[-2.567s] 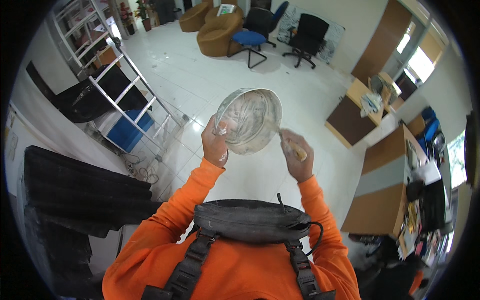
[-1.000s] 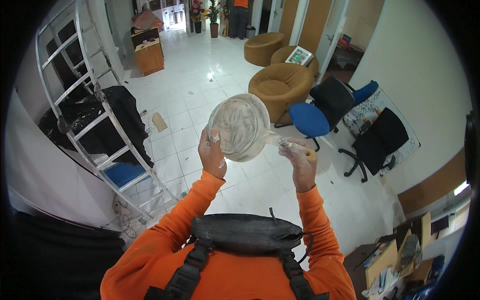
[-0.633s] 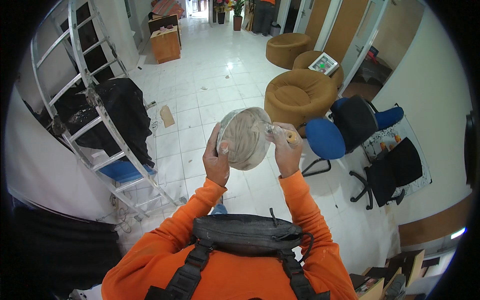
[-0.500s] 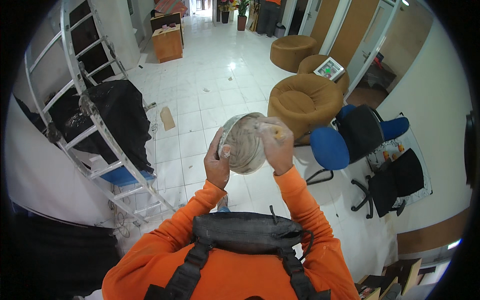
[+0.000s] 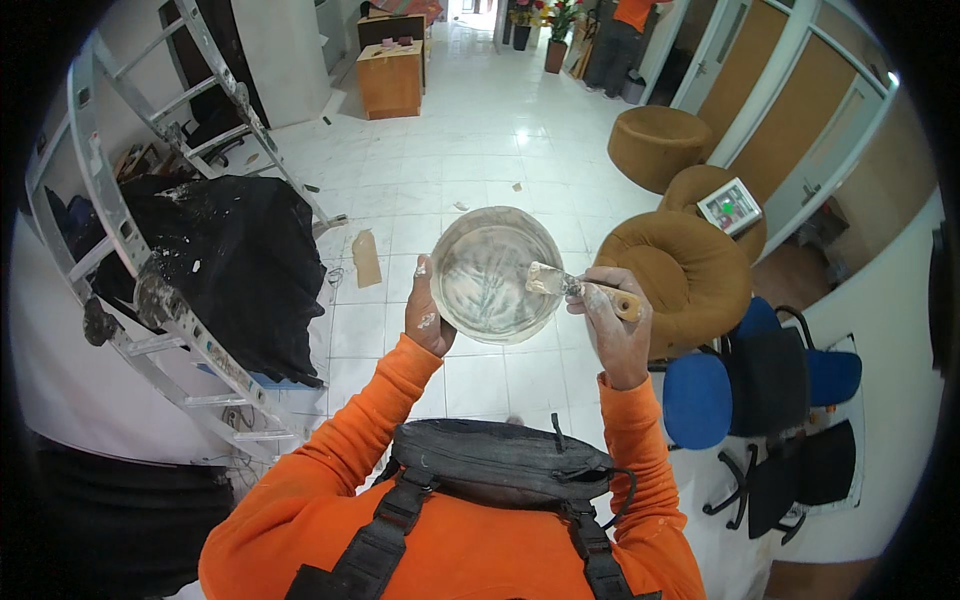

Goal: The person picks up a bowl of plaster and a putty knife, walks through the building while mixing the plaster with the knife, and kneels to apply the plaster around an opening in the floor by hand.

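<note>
A round tub [image 5: 490,270], its inside smeared with grey-white residue, is held up in front of my chest. My left hand [image 5: 428,312] grips its left side, thumb near the rim. In my right hand [image 5: 616,325] is a putty knife [image 5: 548,280] with a wooden handle and a whitish, coated blade. The blade reaches over the tub's right rim and points left; whether it touches the wall inside I cannot tell. White dust marks the fingers of both hands.
An aluminium ladder [image 5: 200,350] stands at left beside a black-draped object [image 5: 225,270]. Brown round seats [image 5: 680,270] and blue-black chairs [image 5: 700,400] line the right. Cardboard [image 5: 367,258] lies on the white tiled floor. A wooden desk [image 5: 391,82] and another person [image 5: 620,45] are farther off.
My right hand has drawn back to the right, and the putty knife now shows plainly. The tub has turned to face me more squarely. The whole view has shifted, moving the furniture rightward.
</note>
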The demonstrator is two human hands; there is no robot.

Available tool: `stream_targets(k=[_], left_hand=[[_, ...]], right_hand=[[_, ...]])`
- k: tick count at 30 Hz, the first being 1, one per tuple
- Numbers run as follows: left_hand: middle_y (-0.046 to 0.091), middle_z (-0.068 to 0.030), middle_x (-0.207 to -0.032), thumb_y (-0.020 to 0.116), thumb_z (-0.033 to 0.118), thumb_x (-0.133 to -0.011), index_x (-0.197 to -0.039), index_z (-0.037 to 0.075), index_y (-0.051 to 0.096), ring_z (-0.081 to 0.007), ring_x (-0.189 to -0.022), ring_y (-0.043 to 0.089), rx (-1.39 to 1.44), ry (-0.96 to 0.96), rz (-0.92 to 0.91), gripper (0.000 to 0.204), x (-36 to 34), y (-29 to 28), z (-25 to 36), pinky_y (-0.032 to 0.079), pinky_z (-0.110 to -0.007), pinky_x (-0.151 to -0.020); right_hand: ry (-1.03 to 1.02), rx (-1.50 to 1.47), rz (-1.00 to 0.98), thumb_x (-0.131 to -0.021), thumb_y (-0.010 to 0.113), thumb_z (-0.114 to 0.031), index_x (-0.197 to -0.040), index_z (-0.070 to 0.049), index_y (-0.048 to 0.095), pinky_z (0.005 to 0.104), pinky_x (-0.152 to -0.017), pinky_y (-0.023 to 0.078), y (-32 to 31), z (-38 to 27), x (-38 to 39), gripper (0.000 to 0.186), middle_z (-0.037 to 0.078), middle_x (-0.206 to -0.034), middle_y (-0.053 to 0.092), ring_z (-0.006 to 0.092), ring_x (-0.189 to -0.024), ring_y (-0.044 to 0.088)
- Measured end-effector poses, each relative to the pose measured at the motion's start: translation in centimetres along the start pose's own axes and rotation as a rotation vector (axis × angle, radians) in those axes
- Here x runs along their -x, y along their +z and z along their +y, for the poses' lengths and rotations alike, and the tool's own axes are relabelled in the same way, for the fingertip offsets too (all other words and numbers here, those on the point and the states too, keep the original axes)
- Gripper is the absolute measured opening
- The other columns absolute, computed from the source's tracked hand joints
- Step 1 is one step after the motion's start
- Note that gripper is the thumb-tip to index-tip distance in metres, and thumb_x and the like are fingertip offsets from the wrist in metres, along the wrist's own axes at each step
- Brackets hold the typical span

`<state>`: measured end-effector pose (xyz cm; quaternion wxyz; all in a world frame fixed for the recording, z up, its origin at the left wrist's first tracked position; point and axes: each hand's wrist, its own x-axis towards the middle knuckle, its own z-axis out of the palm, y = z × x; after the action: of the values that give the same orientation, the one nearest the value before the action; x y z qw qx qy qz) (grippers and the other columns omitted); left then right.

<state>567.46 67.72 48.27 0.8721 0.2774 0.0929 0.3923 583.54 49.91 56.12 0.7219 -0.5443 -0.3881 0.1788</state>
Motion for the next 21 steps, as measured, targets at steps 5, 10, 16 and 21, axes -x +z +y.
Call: stream_targets(k=[5,10,16,21], left_hand=[[0.057,-0.0117,-0.129,0.043,0.047,-0.103,-0.137,0.003,0.046,-0.0222,-0.118,0.057,-0.022,0.005,0.056,0.056,-9.9,-1.0,-1.0,0.047,-0.037,-0.103],[0.056,-0.0123,-0.13,0.041,0.044,-0.104,-0.136,0.002,0.047,-0.0224,-0.118,0.057,-0.046,0.02,0.066,0.053,-20.9,-0.3,-1.6,0.048,-0.037,-0.103],[0.055,-0.0129,-0.135,0.043,0.038,-0.105,-0.144,-0.001,0.04,-0.0209,-0.121,0.056,-0.212,0.21,0.115,0.055,-32.5,0.7,-3.1,0.045,-0.033,-0.105],[0.059,-0.0139,-0.133,0.051,0.037,-0.103,-0.136,-0.004,0.053,-0.0166,-0.121,0.054,-0.691,0.365,0.17,0.052,-42.6,-1.2,-3.6,0.042,-0.029,-0.103]], right_hand=[[-0.034,0.018,-0.087,-0.092,0.063,-0.01,-0.101,0.004,0.062,0.0249,-0.071,0.054,-1.4,4.3,-10.8,0.015,0.008,-0.087,0.067,0.0117,-0.077,0.064],[0.036,0.042,-0.196,-0.091,0.065,-0.01,-0.097,0.002,0.063,0.024,-0.069,0.053,-3.2,8.8,-23.7,0.014,0.007,-0.082,0.067,0.0101,-0.073,0.063],[0.001,0.322,-0.45,-0.087,0.066,-0.014,-0.084,0.0,0.064,0.0266,-0.059,0.05,-2.3,12.9,-42.6,0.015,0.006,-0.068,0.065,0.0113,-0.062,0.062],[-0.024,0.437,-0.58,-0.088,0.064,-0.015,-0.085,0.001,0.063,0.0249,-0.059,0.052,0.3,17.5,-54.6,0.016,0.006,-0.072,0.064,0.0107,-0.062,0.062]])
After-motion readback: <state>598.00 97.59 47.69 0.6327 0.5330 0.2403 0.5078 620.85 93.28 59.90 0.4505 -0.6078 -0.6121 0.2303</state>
